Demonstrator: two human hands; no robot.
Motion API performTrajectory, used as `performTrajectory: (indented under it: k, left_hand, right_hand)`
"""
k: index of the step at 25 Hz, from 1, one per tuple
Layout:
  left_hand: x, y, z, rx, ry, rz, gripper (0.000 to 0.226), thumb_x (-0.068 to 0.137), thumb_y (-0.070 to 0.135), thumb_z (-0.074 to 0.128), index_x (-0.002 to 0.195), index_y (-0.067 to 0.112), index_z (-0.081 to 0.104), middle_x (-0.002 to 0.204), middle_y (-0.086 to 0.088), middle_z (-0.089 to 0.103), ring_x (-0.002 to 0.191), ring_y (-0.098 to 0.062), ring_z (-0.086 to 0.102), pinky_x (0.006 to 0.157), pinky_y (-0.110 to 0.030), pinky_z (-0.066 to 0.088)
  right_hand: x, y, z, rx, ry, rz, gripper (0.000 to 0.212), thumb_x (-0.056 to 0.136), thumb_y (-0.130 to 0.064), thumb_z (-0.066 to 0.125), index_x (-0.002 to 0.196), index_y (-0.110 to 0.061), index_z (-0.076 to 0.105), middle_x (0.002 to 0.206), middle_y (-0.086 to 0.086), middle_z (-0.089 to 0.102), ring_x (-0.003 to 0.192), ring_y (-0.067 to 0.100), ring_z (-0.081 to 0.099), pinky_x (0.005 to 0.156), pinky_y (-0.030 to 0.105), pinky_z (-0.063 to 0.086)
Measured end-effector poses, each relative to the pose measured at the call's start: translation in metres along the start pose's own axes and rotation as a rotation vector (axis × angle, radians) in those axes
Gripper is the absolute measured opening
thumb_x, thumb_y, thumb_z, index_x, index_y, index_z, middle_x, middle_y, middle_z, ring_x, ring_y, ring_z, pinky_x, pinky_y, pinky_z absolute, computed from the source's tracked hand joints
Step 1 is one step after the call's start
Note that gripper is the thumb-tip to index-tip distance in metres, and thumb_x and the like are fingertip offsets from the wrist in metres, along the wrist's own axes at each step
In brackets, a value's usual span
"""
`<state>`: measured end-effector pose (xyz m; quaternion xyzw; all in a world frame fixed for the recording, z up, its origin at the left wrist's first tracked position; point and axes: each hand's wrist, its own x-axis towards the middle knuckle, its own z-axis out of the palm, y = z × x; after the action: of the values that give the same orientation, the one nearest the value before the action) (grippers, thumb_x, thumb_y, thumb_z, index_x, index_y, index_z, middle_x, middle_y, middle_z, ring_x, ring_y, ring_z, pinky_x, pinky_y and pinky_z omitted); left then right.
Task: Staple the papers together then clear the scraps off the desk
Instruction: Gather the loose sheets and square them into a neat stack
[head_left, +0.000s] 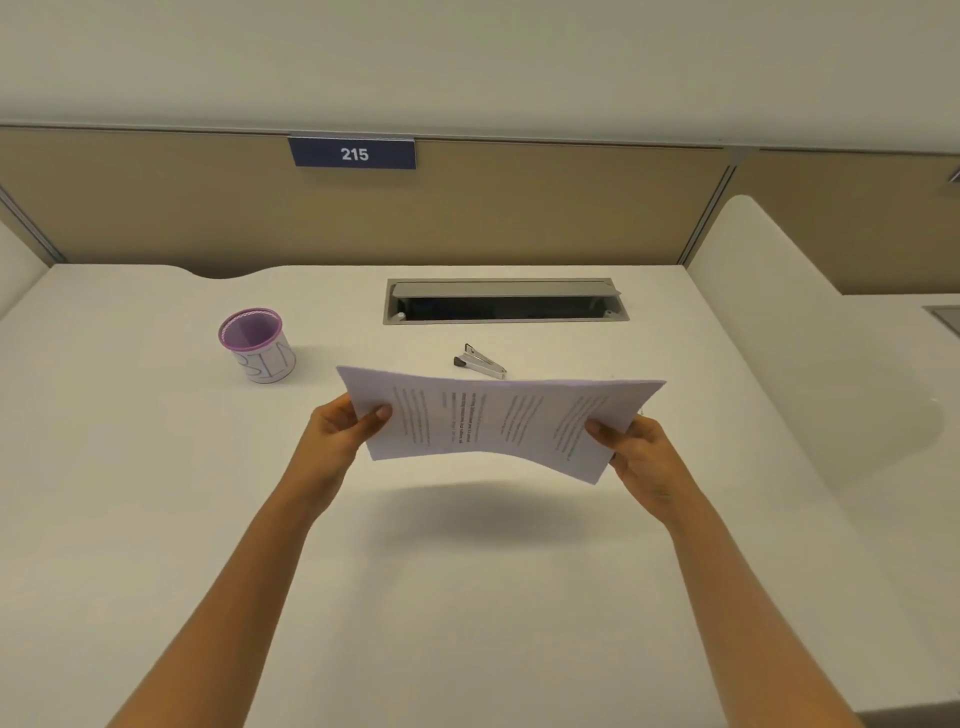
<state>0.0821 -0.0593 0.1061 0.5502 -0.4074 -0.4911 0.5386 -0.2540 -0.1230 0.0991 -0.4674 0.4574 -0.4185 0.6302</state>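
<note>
A stack of printed white papers (493, 421) hangs in the air above the middle of the white desk (156, 493), sagging in its centre. My left hand (345, 428) pinches its left edge, thumb on top. My right hand (639, 457) pinches its right edge the same way. A small silver stapler (480, 361) with a black end lies on the desk just behind the papers, untouched. A purple mesh cup (257, 344) with a white paper label stands upright at the back left. No scraps are visible on the desk.
An open grey cable slot (504, 301) is set into the desk at the back. A tan partition wall carries a blue sign (353, 153) reading 215. A white side divider (779, 291) borders the desk on the right.
</note>
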Motion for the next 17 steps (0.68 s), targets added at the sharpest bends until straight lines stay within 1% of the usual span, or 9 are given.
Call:
performTrajectory:
  k: [3, 4, 5, 6, 7, 9, 10, 13, 17]
  left_hand:
    - [-0.015, -0.014, 0.0, -0.031, 0.022, -0.009, 0.021, 0.092, 0.012, 0.06, 0.107, 0.018, 0.072, 0.104, 0.0, 0.076, 0.098, -0.015, 0.068, 0.091, -0.028, 0.051]
    - [-0.02, -0.021, 0.0, -0.032, 0.031, -0.027, 0.019, 0.09, 0.013, 0.062, 0.107, 0.016, 0.072, 0.103, 0.001, 0.076, 0.097, -0.013, 0.069, 0.089, -0.026, 0.051]
    - [-0.024, -0.028, -0.001, -0.032, 0.027, -0.049, 0.021, 0.087, 0.018, 0.068, 0.107, 0.013, 0.072, 0.102, 0.001, 0.077, 0.097, -0.013, 0.069, 0.088, -0.026, 0.05]
    - [-0.029, -0.036, -0.002, -0.019, 0.013, -0.078, 0.031, 0.081, 0.026, 0.075, 0.108, 0.011, 0.072, 0.103, -0.001, 0.077, 0.098, -0.013, 0.07, 0.089, -0.028, 0.049]
    - [-0.032, -0.046, -0.003, 0.005, -0.009, -0.116, 0.039, 0.077, 0.03, 0.079, 0.11, 0.01, 0.072, 0.105, -0.002, 0.076, 0.1, -0.015, 0.07, 0.091, -0.031, 0.05]
    - [-0.035, -0.058, -0.002, 0.058, -0.022, -0.185, 0.028, 0.086, 0.023, 0.072, 0.112, 0.011, 0.072, 0.106, -0.002, 0.076, 0.103, -0.016, 0.07, 0.096, -0.034, 0.051]
    - [-0.033, -0.059, 0.0, 0.077, -0.019, -0.198, 0.021, 0.092, 0.017, 0.065, 0.111, 0.013, 0.072, 0.105, 0.0, 0.077, 0.102, -0.015, 0.07, 0.095, -0.032, 0.053]
    - [-0.026, -0.053, 0.006, 0.079, -0.004, -0.195, 0.019, 0.096, 0.014, 0.057, 0.107, 0.016, 0.072, 0.1, 0.003, 0.078, 0.094, -0.015, 0.073, 0.08, -0.024, 0.057]
    - [-0.023, -0.054, 0.012, -0.031, 0.045, -0.245, 0.022, 0.096, 0.015, 0.057, 0.113, 0.011, 0.07, 0.106, -0.007, 0.076, 0.097, -0.024, 0.072, 0.088, -0.037, 0.055]
  right_hand:
    - [0.002, 0.006, -0.003, 0.008, -0.02, 0.018, 0.02, 0.083, -0.01, 0.067, 0.101, -0.016, 0.074, 0.101, 0.007, 0.073, 0.094, 0.022, 0.064, 0.094, 0.042, 0.046]
    - [0.002, 0.01, -0.004, 0.007, -0.028, 0.033, 0.024, 0.078, -0.016, 0.074, 0.101, -0.014, 0.074, 0.103, 0.007, 0.073, 0.095, 0.023, 0.065, 0.095, 0.041, 0.046]
    - [0.002, 0.016, -0.006, -0.006, -0.03, 0.051, 0.034, 0.07, -0.023, 0.081, 0.102, -0.013, 0.074, 0.104, 0.007, 0.073, 0.098, 0.023, 0.065, 0.096, 0.041, 0.046]
    - [0.001, 0.025, -0.007, -0.039, -0.025, 0.081, 0.043, 0.064, -0.025, 0.086, 0.104, -0.013, 0.074, 0.106, 0.007, 0.074, 0.101, 0.025, 0.066, 0.096, 0.04, 0.047]
    - [0.001, 0.034, -0.009, -0.071, -0.017, 0.114, 0.045, 0.064, -0.024, 0.086, 0.106, -0.013, 0.073, 0.107, 0.007, 0.074, 0.105, 0.028, 0.066, 0.095, 0.039, 0.048]
    - [0.0, 0.048, -0.011, -0.095, -0.015, 0.167, 0.036, 0.076, -0.015, 0.077, 0.111, -0.012, 0.07, 0.109, 0.006, 0.074, 0.112, 0.034, 0.063, 0.093, 0.039, 0.049]
    - [0.0, 0.052, -0.012, -0.101, -0.011, 0.183, 0.031, 0.082, -0.011, 0.073, 0.112, -0.012, 0.069, 0.11, 0.006, 0.074, 0.112, 0.033, 0.062, 0.096, 0.041, 0.048]
    - [0.006, 0.044, -0.011, -0.163, -0.026, 0.179, 0.029, 0.089, -0.011, 0.065, 0.117, -0.011, 0.067, 0.112, 0.004, 0.073, 0.109, 0.026, 0.065, 0.102, 0.045, 0.047]
    - [0.015, 0.018, -0.011, -0.245, -0.041, 0.133, 0.029, 0.09, -0.014, 0.065, 0.119, -0.014, 0.066, 0.111, 0.001, 0.073, 0.104, 0.02, 0.069, 0.097, 0.04, 0.051]
